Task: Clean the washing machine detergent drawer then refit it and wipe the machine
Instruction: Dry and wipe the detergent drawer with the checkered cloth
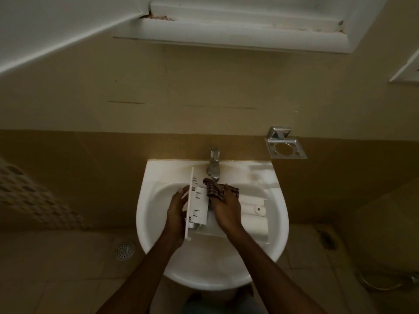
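Observation:
A white plastic detergent drawer [254, 216] lies across the bowl of a white wash basin [158, 245], its front panel to the left. My left hand [178, 208] grips that front panel at its left edge. My right hand [226, 208] holds a dark checked cloth [215, 188] and presses it down onto the drawer's middle, just below the tap. The cloth bunches over my fingers and hides their tips.
A chrome tap [213, 165] stands at the back rim of the basin. A chrome holder [285, 147] is fixed to the wall at the right. A round floor drain [125, 249] lies on the tiled floor to the left. A white window frame [238, 39] runs above.

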